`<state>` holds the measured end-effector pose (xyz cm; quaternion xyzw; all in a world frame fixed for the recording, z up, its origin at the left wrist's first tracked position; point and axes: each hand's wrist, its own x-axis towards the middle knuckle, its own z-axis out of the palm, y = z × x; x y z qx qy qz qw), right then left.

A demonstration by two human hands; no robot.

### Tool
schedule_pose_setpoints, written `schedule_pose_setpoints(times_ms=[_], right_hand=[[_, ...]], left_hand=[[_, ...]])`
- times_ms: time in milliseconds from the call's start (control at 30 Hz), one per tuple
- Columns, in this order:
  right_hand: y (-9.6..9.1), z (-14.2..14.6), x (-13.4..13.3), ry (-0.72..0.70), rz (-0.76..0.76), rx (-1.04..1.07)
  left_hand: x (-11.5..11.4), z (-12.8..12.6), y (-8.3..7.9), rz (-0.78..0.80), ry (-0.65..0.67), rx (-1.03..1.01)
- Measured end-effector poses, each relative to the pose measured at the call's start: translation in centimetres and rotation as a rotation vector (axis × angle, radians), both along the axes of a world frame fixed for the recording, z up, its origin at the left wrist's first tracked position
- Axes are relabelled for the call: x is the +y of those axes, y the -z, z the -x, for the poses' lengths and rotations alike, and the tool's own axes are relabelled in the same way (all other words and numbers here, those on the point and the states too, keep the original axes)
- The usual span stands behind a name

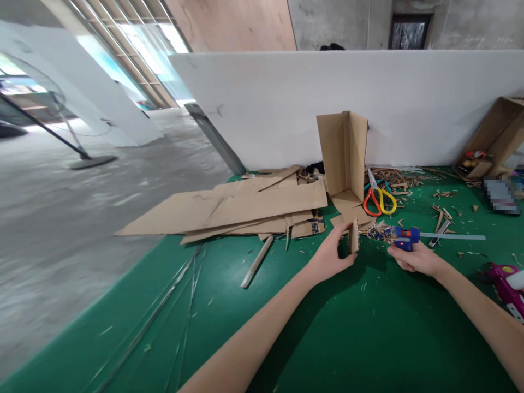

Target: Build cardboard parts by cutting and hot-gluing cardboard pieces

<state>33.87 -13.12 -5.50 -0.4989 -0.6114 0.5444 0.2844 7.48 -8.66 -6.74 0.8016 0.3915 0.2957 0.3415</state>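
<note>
On the green table (311, 338) lie flat cardboard sheets (245, 210), a folded cardboard piece standing upright (344, 150) against the white wall (286, 103), red-and-yellow scissors (379, 199) just beside it, scattered cardboard scraps (442, 213), a pink tool (505, 281) at the right edge — and an open box (491, 136).

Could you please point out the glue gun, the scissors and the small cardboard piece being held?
glue gun (404, 236): head view, on its blue body.
scissors (380, 201): head view, on the orange and yellow handles.
small cardboard piece (354, 236): head view, on its upright face above the left hand's fingers.
</note>
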Motion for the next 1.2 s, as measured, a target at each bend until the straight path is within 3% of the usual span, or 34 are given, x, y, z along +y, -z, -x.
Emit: schedule_pose_setpoints(times_ms=[833,1200], right_hand=[[-0.56,0.49,0.11,0.099,-0.028,-0.014],[0.34,0.57,0.28,0.137,-0.056,0.119]], left_hand=[[-0.45,0.03,-0.93,0.003,0.053,0.04],[-0.58,0.02,-1.02,-0.028,0.088,0.024]])
